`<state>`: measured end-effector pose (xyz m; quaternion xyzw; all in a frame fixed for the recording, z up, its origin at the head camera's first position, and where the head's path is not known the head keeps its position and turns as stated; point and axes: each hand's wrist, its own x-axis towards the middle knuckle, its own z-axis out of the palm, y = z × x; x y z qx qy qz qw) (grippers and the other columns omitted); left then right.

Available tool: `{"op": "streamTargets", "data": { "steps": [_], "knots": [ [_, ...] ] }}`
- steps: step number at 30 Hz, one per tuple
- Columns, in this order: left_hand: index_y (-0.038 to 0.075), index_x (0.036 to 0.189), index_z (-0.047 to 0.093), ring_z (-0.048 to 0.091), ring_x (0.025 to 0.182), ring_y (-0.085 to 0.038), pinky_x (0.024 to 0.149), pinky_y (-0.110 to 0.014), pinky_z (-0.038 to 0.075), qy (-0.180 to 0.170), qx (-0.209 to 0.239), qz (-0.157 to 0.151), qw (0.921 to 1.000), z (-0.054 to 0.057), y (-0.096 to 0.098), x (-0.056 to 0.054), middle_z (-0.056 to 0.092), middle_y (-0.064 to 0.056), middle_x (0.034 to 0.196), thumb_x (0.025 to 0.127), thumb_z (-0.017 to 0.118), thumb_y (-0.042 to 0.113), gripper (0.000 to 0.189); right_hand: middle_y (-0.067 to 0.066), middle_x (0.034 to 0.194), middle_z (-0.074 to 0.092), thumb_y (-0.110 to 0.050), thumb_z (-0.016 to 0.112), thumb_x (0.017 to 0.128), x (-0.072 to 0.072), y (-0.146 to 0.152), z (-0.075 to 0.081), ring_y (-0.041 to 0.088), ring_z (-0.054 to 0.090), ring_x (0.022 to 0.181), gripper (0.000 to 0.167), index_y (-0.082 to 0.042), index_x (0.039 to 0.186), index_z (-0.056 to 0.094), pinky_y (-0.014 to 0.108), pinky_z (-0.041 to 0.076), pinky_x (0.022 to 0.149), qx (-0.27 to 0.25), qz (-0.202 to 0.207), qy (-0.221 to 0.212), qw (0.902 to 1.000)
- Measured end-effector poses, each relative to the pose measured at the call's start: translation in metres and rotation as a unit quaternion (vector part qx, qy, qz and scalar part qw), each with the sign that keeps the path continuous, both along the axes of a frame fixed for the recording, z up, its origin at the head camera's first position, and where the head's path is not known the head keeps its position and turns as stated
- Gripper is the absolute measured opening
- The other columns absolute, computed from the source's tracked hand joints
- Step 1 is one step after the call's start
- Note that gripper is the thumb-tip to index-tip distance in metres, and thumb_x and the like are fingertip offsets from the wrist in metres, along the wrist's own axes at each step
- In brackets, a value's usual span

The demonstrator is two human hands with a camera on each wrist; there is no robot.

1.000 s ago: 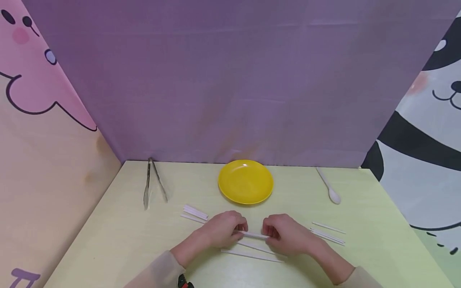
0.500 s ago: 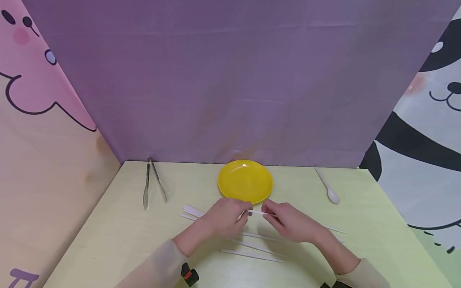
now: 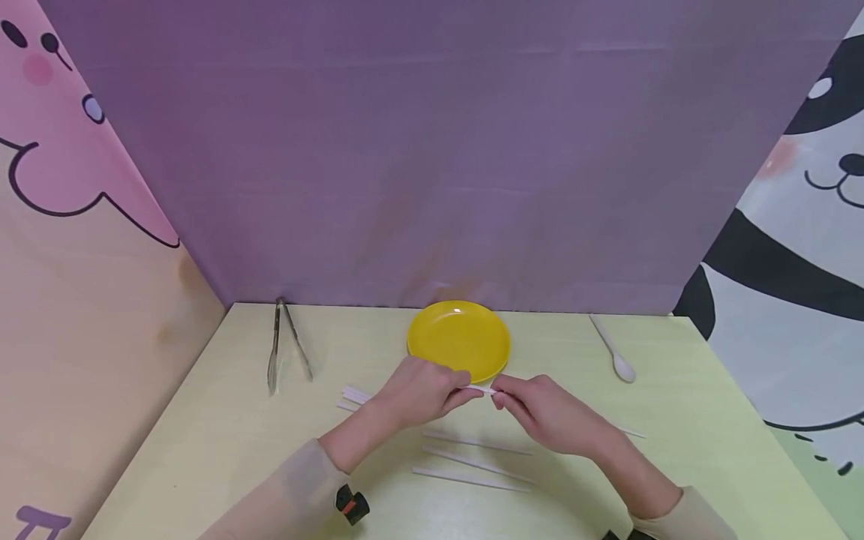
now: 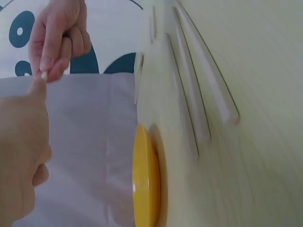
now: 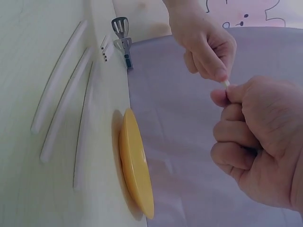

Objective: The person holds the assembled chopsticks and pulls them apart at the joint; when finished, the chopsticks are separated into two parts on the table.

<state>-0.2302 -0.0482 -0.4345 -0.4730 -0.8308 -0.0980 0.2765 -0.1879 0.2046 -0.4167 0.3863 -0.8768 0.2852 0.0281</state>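
Observation:
Above the table, just in front of the yellow plate [image 3: 459, 341], both hands hold one thin white stick [image 3: 481, 388] end to end. My left hand [image 3: 421, 391] pinches its left part and my right hand [image 3: 550, 416] its right part. Only a short piece shows between the fingertips; the rest is hidden inside the hands. Beneath them on the table lie 3 longer white sticks, the nearest stick [image 3: 470, 479] closest to the table's front. In the right wrist view the right hand [image 5: 267, 142] has its lower fingers curled.
Short white sticks [image 3: 355, 395] lie left of the left hand, partly covered by it. Another white stick [image 3: 632, 433] shows beyond the right forearm. Metal tongs [image 3: 290, 337] lie at the back left, a pale spoon [image 3: 622, 367] at the back right. A purple backdrop [image 3: 459, 150] stands behind.
Both hands have risen from the table and moved toward the plate with a white stick pinched between them. Three sticks stay behind on the table.

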Motion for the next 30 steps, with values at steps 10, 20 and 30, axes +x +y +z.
{"op": "streamTargets", "data": {
  "steps": [10, 20, 30],
  "knots": [
    [0.024, 0.065, 0.058, 0.045, 0.05, -0.005, 0.049, -0.017, 0.025, 0.037, 0.011, 0.002, 0.9993, 0.003, 0.001, 0.005, 0.045, 0.011, 0.054, 0.091, 0.081, 0.05, 0.044, -0.015, 0.071, 0.026, -0.014, 0.056, 0.111, -0.001, 0.006, 0.011, -0.008, 0.022, 0.062, 0.024, -0.022, 0.089, 0.053, 0.014, 0.03, 0.06, 0.0, 0.053, -0.016, 0.9985],
    [0.024, 0.064, 0.053, 0.036, 0.047, -0.004, 0.047, -0.018, 0.02, 0.067, 0.028, 0.032, 0.9968, 0.006, 0.0, 0.011, 0.04, 0.01, 0.053, 0.089, 0.082, 0.053, 0.048, -0.017, 0.071, 0.023, -0.014, 0.057, 0.111, -0.002, 0.005, 0.015, -0.008, 0.019, 0.061, 0.026, -0.022, 0.087, 0.05, 0.013, 0.024, 0.059, 0.001, 0.044, -0.004, 0.999],
    [0.025, 0.065, 0.055, 0.037, 0.048, -0.005, 0.048, -0.019, 0.019, 0.058, -0.015, 0.033, 0.9976, 0.008, -0.004, 0.017, 0.04, 0.01, 0.053, 0.092, 0.079, 0.053, 0.046, -0.016, 0.071, 0.024, -0.017, 0.057, 0.111, -0.003, 0.005, 0.017, -0.008, 0.02, 0.061, 0.024, -0.024, 0.089, 0.053, 0.013, 0.025, 0.059, 0.035, 0.071, -0.004, 0.9969]
  ]
}}
